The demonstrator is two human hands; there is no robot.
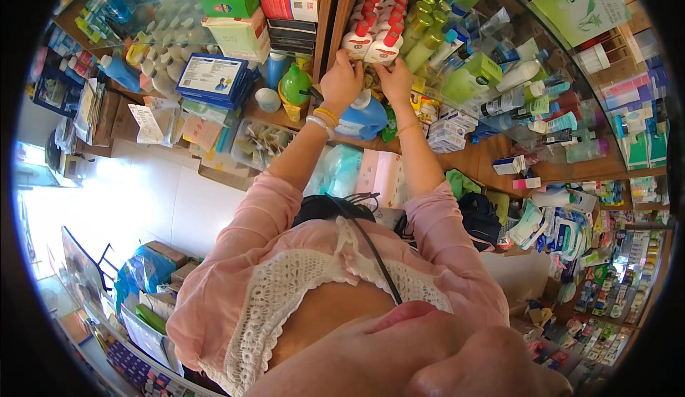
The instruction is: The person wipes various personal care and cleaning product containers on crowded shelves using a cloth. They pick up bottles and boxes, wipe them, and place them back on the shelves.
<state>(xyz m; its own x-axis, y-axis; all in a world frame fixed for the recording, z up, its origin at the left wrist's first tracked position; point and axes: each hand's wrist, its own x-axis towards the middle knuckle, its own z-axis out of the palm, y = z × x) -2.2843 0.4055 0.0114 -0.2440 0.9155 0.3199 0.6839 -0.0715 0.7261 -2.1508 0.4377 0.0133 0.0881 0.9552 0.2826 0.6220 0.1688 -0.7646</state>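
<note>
Two rows of white bottles with red caps run back along the shelf ahead of me. My left hand [342,83] is at the front left bottle [356,44], its fingers closed against the lower side. Beside it, my right hand [395,83] pinches at the base of the front right bottle [383,52]. Both bottles stand side by side, almost touching. My fingertips are partly hidden. A row of green bottles [421,27] flanks the white ones on the right. Below my wrists is a large blue bottle [362,120].
A wooden upright [341,11] borders the bottles on the left, with stacked boxes [289,4] beyond it. A green bottle [294,84] and blue packs [214,81] stand left of my arm. Tubes and a green box [471,76] crowd the right shelf. A plastic-wrapped pack [341,170] lies near me.
</note>
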